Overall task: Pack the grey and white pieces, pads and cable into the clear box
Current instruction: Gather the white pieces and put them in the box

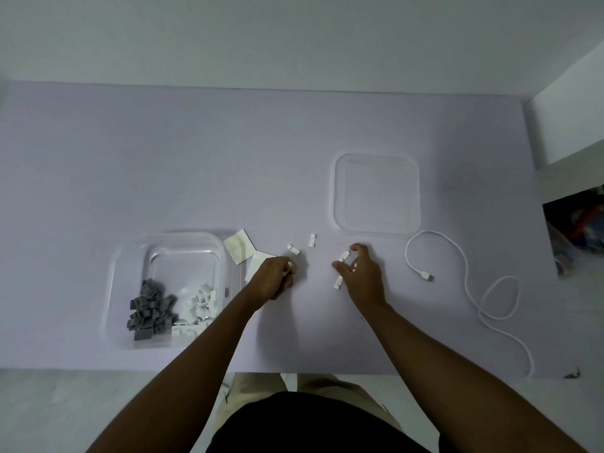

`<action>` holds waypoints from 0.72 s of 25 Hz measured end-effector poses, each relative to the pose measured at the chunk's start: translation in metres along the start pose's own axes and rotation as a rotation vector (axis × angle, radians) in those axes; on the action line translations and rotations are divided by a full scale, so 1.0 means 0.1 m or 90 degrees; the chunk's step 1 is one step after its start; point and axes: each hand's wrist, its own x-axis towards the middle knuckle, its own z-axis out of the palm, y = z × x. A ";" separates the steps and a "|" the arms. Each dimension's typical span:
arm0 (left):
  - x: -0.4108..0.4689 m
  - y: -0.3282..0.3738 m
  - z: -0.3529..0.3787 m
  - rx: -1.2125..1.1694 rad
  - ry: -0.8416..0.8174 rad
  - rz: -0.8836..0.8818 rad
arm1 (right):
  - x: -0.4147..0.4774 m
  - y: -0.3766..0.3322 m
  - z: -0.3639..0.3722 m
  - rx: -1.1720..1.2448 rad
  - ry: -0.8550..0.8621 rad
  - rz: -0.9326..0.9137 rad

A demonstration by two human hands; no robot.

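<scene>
- The clear box (170,291) sits at the left of the pale table (130,158); inside it a heap of grey pieces (148,310) lies at the near left and a heap of white pieces (201,304) lies just to their right, the two heaps touching
- Two white pads (238,246) lie flat on the table just beside the box's far right corner, one partly hidden under the left wrist
- The left hand (273,279) rests knuckles-up on the table, fingers curled in tight around a small white piece (290,265) that peeps out at the fingertips
- Two loose white pieces (293,249) lie on the table between the hands, a little beyond them and apart from each other
- The right hand (361,276) has its fingers partly spread; thumb and forefinger pinch one white piece (344,256), and another white piece (338,282) shows at the lower fingers, touching them
- The clear lid (376,194) lies flat beyond the right hand, apart from it
- The white cable (464,256) lies in loose loops at the right, its plug end near the right hand but not touching it, its tail running to the table's near edge
</scene>
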 end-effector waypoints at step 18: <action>0.21 0.00 0.02 0.413 0.243 0.114 | -0.18 -0.07 -0.22 0.530 -0.105 0.265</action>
